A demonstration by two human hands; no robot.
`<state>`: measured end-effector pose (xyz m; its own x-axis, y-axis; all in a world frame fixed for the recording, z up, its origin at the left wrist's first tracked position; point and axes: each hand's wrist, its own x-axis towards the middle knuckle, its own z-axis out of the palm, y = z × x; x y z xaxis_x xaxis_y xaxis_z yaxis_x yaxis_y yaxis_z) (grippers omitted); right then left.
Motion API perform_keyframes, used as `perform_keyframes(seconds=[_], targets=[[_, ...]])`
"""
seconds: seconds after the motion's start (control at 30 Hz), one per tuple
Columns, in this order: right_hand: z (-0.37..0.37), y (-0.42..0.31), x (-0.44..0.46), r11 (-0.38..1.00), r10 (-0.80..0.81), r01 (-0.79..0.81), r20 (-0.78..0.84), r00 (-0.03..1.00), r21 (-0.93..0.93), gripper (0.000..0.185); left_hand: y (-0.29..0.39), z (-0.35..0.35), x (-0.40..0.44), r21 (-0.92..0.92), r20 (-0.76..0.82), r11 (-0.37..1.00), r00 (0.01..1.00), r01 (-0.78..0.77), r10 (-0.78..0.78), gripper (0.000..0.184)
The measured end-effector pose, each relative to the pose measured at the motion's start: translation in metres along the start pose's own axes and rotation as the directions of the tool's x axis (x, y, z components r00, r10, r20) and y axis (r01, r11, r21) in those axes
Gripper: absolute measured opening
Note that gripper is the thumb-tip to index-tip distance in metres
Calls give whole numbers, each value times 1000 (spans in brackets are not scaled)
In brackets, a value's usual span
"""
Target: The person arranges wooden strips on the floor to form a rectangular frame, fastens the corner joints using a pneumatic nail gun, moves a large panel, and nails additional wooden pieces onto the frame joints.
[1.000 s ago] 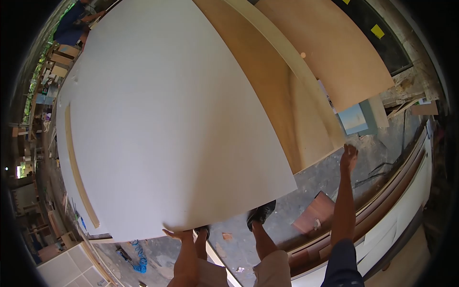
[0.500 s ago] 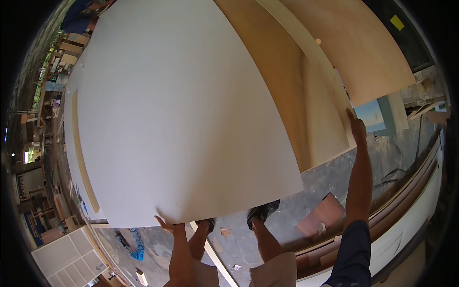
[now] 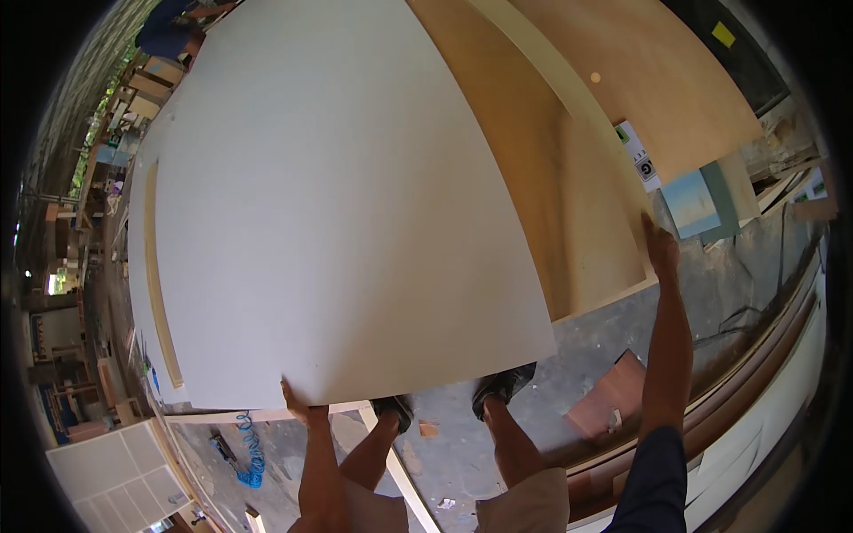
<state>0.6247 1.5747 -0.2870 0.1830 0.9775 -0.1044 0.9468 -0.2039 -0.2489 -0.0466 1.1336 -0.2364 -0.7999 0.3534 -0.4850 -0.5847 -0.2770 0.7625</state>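
A large white panel fills the middle of the view. My left hand grips its near edge, thumb on top and the other fingers hidden beneath. A tan plywood sheet with a darker streak shows from under the panel's right side. At that sheet's near right corner, my right hand is closed around the edge, with part of the grip out of sight. A narrow yellowish strip runs along the panel's left side.
Another person leans at the far left corner. A brown sheet lies at the right. On the floor are a coiled blue hose, a reddish-brown board and a wooden batten. Long boards are stacked at right.
The tan plywood sheet has shifted slightly left with my right hand, showing more of a printed white item beside it. My left hand still grips the panel. The view has shifted a little.
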Motion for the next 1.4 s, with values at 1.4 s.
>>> perform_keyframes(seconds=[1.4], targets=[[37, 91, -73, 834, 545, -494, -501, 672, 246, 45, -34, 42, -87, -266, -343, 957, 916, 119, -209, 68]])
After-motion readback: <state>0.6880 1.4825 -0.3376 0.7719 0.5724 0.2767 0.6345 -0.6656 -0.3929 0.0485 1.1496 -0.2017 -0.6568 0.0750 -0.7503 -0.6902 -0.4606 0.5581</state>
